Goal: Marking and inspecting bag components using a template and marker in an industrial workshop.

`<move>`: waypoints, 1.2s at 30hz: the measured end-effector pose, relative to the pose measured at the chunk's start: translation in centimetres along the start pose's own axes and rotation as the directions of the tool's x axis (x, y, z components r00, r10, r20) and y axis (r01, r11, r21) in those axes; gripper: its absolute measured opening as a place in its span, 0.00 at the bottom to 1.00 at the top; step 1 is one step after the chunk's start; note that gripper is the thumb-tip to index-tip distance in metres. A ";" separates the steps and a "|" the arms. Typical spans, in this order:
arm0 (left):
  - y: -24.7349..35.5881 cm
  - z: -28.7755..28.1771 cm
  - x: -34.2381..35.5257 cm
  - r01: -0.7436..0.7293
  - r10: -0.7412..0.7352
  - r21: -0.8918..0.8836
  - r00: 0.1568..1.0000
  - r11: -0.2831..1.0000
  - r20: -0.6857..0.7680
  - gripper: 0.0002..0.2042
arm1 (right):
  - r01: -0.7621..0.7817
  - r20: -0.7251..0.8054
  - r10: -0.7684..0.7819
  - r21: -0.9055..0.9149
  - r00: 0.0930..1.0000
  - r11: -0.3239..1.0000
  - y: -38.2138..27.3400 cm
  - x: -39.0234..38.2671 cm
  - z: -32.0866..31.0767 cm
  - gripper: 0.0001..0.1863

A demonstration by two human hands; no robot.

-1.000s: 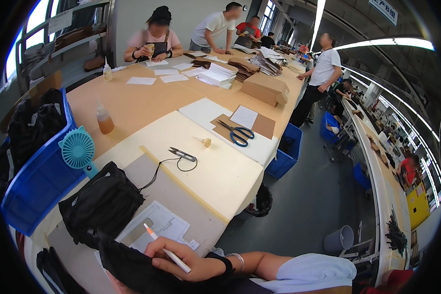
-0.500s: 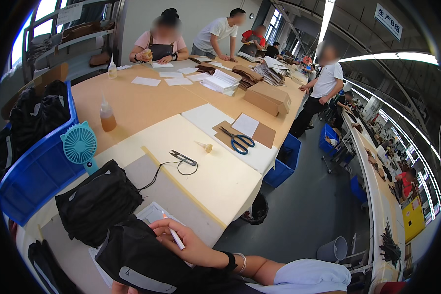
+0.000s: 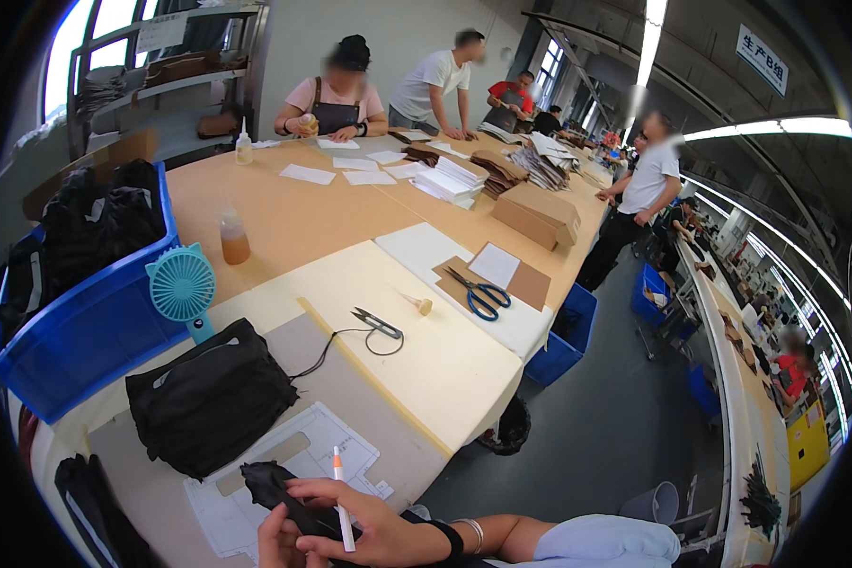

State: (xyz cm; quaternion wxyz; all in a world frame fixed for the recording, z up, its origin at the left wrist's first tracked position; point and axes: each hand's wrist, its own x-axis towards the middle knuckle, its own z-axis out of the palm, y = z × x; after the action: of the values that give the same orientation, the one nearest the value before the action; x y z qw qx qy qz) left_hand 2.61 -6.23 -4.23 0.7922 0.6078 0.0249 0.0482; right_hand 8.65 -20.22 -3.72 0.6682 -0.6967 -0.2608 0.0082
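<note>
Black cloth piece (image 3: 267, 481): position?

"Low in the view, bunched between both hands, overlapping the white template (image 3: 324, 423) from this angle. Contact with the template cannot be told."

Right hand (image 3: 388, 530)?

"Forearm enters from lower right. Fingers curled, partly closed over the cloth; a white pen (image 3: 343, 502) is also held, orange end up."

Left hand (image 3: 276, 541)?

"At the lower edge, partly cut off. Thumb and fingers bent close together against the cloth; firmness of hold cannot be told."

Surroundings and obstructions?

"Black fabric bundle (image 3: 213, 402) lies just beyond the template on the grey mat (image 3: 350, 379). Thread snips (image 3: 385, 328) and scissors (image 3: 471, 287) lie farther off. Fan (image 3: 182, 284) and blue bin (image 3: 95, 346) crowd the left."
</note>
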 end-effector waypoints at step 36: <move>2.5 -1.6 -0.2 -0.106 0.176 0.544 0.981 0.832 -0.078 0.23 | 0.242 0.131 -0.225 -0.137 0.966 0.961 1.6 1.7 -4.2 0.13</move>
State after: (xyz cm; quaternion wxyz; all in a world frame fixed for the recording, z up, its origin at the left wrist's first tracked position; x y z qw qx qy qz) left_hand 2.12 -4.04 -2.20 0.5814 0.8012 0.0418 0.1357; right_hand 12.20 -23.44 -4.21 0.5935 -0.7082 -0.3790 -0.0506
